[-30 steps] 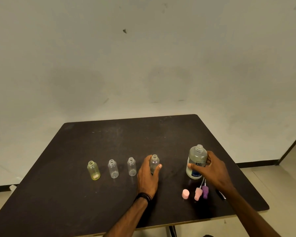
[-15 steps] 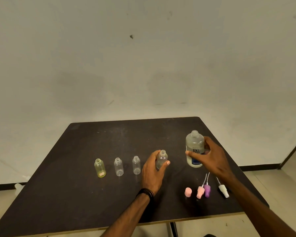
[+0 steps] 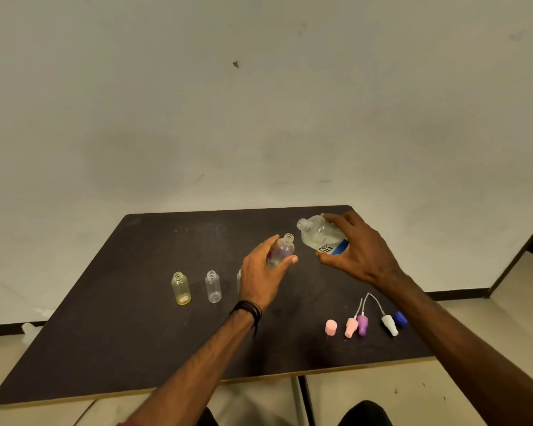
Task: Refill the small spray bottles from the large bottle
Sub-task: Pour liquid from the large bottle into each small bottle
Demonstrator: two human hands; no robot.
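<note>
Our left hand (image 3: pixel 263 279) wraps thumb and fingers around a small clear bottle (image 3: pixel 281 251), raised off the dark table (image 3: pixel 120 333) with its open neck up. Our right hand (image 3: pixel 362 252) grips the large bottle (image 3: pixel 319 233), tilted so its open mouth points left, just above and beside the small one's neck. We count two more small bottles standing free, one yellowish (image 3: pixel 181 288) and one clear (image 3: pixel 213 286); a third (image 3: pixel 238 276) peeks from behind our left hand. Near our right forearm lie three spray tops (image 3: pixel 362 324), a pink cap (image 3: pixel 331 327) and a blue cap (image 3: pixel 400 318).
</note>
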